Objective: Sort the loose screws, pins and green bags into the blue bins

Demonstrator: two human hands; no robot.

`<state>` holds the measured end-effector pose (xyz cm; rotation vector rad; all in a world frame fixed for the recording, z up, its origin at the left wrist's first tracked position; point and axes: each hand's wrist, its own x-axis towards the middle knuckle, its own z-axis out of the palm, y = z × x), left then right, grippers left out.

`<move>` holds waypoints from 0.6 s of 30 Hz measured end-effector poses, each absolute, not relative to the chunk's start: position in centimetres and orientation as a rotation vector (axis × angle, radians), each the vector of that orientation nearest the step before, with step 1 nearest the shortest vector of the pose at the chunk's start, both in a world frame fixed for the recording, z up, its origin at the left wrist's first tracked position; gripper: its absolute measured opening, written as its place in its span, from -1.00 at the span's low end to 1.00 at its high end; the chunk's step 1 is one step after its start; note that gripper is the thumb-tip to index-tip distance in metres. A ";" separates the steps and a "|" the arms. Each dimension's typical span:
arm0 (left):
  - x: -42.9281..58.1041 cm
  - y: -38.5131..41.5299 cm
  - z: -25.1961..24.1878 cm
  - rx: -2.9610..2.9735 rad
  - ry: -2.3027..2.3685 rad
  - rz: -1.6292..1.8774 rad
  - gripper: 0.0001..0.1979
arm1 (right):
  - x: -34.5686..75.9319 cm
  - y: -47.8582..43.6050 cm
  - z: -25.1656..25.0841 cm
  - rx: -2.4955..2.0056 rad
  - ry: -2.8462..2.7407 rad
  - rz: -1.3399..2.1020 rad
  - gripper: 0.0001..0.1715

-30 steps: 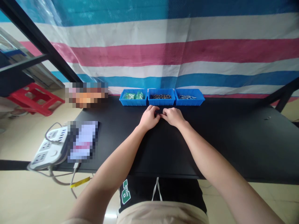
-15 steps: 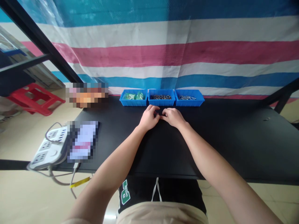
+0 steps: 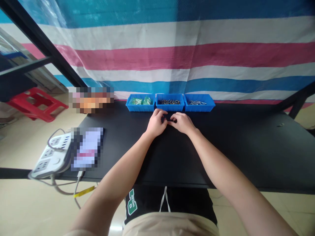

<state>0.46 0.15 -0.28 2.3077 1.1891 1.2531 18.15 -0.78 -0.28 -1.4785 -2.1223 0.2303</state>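
Note:
My left hand [image 3: 156, 122] rests on the black tabletop in front of the bins, its fingers loosely curved and apart from the thumb. Facing it, my right hand [image 3: 182, 122] has the same curved shape, with a dark gap between index finger and thumb. The two thumb tips meet or nearly meet, and no object shows between the hands. Just behind them stand three blue bins in a row. The left bin [image 3: 140, 108] has green packets and pale pieces, the middle bin [image 3: 170, 108] small brownish metal parts, the right bin [image 3: 199, 108] thin silver screws or pins.
On the left of the table [image 3: 246, 147] lie a white power strip [image 3: 52, 157] with cables and a pixelated flat device [image 3: 87, 149]. A pixelated orange item [image 3: 92, 103] is at the back left corner. Small bits [image 3: 281, 125] lie far right. Striped sheeting [image 3: 157, 55] hangs behind.
Both hands have shifted very slightly away from me, and the fingers have lifted a touch. The bins and other things stay put.

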 end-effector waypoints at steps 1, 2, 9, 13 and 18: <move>0.4 0.2 -0.3 2.311 1.188 1.253 -0.73 | 18.2 -0.8 -0.3 -1.462 -2.123 0.233 -0.82; 0.4 0.2 -0.3 2.312 1.189 1.250 -0.73 | 18.2 -0.9 -0.3 -1.444 -2.127 0.234 -0.84; 0.4 0.3 -0.4 2.316 1.209 1.220 -0.72 | 18.5 -0.9 -0.4 -1.335 -2.157 0.251 -0.84; 0.3 0.4 -0.6 2.328 1.204 1.224 -0.71 | 18.6 -0.6 -0.7 -1.300 -2.152 0.259 -0.84; 0.3 0.4 -0.5 2.357 1.211 1.172 -0.69 | 18.8 -0.3 -1.1 -1.240 -2.133 0.267 -0.82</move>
